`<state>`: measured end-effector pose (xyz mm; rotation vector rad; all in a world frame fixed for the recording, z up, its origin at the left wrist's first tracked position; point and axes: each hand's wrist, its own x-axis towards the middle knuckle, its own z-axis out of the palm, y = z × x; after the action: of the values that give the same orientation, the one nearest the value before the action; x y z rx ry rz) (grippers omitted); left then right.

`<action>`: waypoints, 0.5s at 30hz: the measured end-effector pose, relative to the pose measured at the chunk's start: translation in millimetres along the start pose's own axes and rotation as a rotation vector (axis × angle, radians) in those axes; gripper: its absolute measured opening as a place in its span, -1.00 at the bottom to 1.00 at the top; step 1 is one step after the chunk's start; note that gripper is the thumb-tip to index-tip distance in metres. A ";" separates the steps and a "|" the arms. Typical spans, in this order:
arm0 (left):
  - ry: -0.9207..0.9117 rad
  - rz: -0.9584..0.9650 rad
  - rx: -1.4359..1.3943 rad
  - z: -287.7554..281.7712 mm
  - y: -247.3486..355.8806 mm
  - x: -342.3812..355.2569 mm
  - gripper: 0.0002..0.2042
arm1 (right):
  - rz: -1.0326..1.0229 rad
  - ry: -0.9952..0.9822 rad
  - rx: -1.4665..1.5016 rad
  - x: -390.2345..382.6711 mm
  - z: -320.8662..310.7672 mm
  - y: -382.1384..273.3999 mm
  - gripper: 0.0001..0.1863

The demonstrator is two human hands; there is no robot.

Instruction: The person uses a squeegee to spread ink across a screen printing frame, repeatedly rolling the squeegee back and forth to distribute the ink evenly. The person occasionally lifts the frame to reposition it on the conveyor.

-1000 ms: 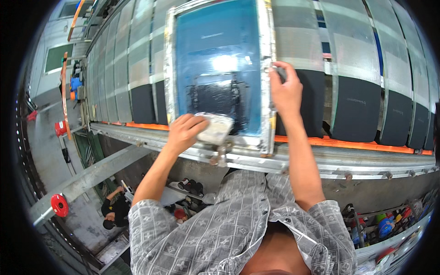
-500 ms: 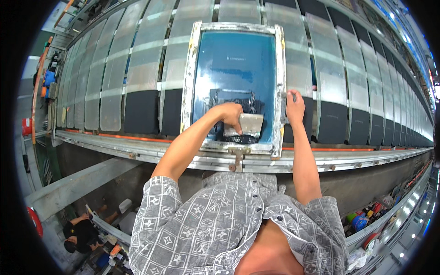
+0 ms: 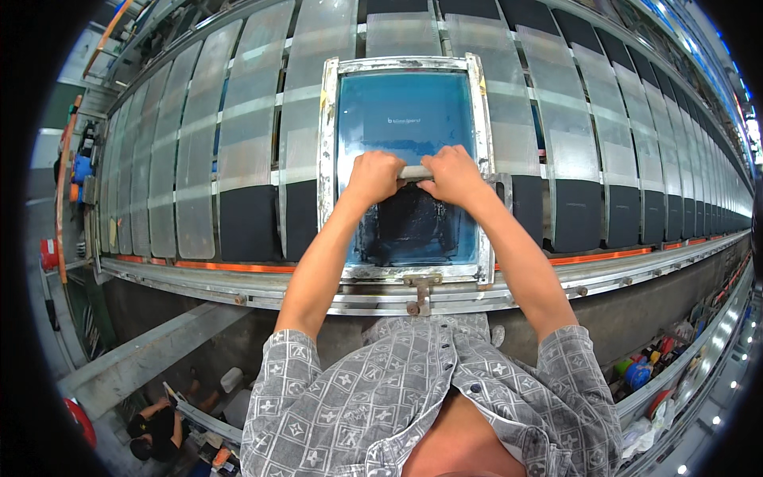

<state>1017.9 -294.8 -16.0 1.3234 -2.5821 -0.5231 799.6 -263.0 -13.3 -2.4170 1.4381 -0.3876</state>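
A metal-framed screen (image 3: 327, 127) with a blue mesh (image 3: 413, 95), small white lettering and a patch of black ink (image 3: 409, 219) in its lower part lies over the row of long boards. My left hand (image 3: 376, 175) is closed on the left end of a pale squeegee (image 3: 414, 172), across the middle of the screen. My right hand (image 3: 451, 175) is closed on its right end. Much of the squeegee is hidden under my fingers. A metal bracket (image 3: 421, 294) joins the screen's near side to the rail.
Long boards (image 3: 250, 111), some bearing dark panels (image 3: 572, 215), run to both sides. A metal rail (image 3: 540, 286) with an orange strip runs along the near edge. A metal beam (image 3: 151, 350) crosses below left. A co-worker (image 3: 155, 429) is at lower left; coloured containers (image 3: 636, 370) lie lower right.
My right hand has left the frame's right side and taken hold of the squeegee with my left. Both hands and the squeegee are now higher on the screen, exposing the ink below.
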 end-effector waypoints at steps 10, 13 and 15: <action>-0.154 -0.016 0.000 7.1 47.1 -88.0 -0.87 | -0.044 -0.158 0.119 -79.2 10.9 -50.2 -0.73; -0.051 -0.021 0.026 -0.1 16.3 -33.3 -0.83 | -0.046 -0.077 0.022 -21.0 4.0 -14.8 -0.78; -0.056 0.005 0.045 0.3 -0.4 5.4 -0.81 | -0.023 -0.042 0.052 0.8 8.6 11.0 -0.76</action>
<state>1014.9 -299.4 -16.4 1.3351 -2.6561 -0.5114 794.4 -267.7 -25.4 -2.3874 1.3669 -0.3725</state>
